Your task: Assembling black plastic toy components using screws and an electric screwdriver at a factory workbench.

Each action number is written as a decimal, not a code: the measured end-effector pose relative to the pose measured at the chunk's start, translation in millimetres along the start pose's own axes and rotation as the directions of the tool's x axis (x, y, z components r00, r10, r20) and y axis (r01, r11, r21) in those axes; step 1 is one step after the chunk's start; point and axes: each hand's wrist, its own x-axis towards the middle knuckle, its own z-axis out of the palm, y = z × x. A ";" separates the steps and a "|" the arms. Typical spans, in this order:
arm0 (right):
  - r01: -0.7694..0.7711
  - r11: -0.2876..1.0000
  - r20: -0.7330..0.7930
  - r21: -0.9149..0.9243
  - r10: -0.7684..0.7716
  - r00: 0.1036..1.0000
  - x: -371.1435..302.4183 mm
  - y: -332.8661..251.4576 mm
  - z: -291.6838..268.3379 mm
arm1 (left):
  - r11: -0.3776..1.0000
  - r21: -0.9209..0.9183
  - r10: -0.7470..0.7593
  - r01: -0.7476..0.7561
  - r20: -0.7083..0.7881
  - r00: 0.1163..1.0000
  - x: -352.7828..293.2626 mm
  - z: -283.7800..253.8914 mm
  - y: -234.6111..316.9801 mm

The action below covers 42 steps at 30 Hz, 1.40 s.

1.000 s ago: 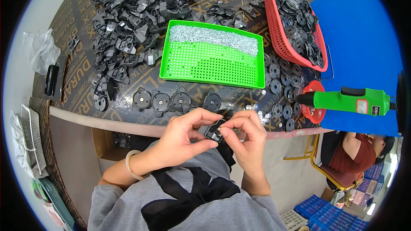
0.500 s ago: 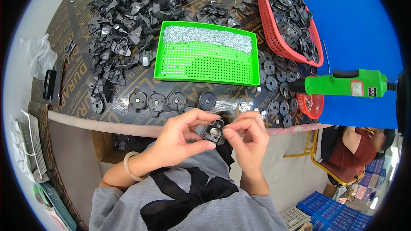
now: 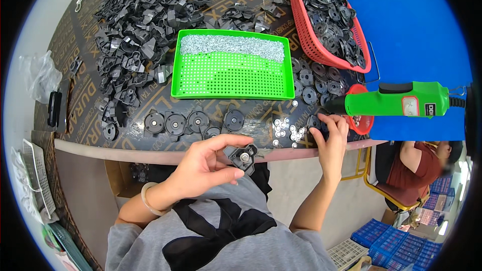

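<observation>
Between the thumb and fingers of my left hand (image 3: 198, 168) is a black plastic housing (image 3: 235, 156), held just off the table's front edge. A silvery round metal piece (image 3: 245, 157) sits in its middle. My right hand (image 3: 331, 138) is at the table's right front, its thumb and fingers closed around the edge of a black plastic disc (image 3: 314, 122). Small shiny metal pieces (image 3: 281, 126) lie loose between the two hands. Several assembled round parts (image 3: 175, 124), some with metal centres, line up near the front edge.
A green perforated tray (image 3: 233, 94) holds a band of small silvery pieces. Black housings (image 3: 145, 35) are heaped behind and left. Discs fill a red basket (image 3: 359, 62). A green power screwdriver (image 3: 396, 101) extends over a small red basket (image 3: 365, 125). Another person (image 3: 419, 168) sits at right.
My right hand has left the housing and moved right to the loose discs. The left hand still holds the housing, slightly lower and to the left. The view has shifted a little.
</observation>
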 end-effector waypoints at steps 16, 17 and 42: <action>0.197 0.975 0.165 -0.105 -0.178 0.970 17.7 19.9 -8.7 | 0.999 -0.039 -0.004 0.007 0.068 0.998 -1.6 -8.0 0.2; 0.221 0.971 0.156 -0.093 -0.205 0.966 18.4 21.0 -8.4 | 0.999 -0.039 -0.003 0.006 0.065 0.998 -1.6 -6.7 1.4; 0.836 0.524 -0.251 0.164 -0.797 0.549 -15.5 -103.5 1.2 | 0.995 -0.091 -0.027 0.034 0.072 0.997 9.1 -10.9 -6.1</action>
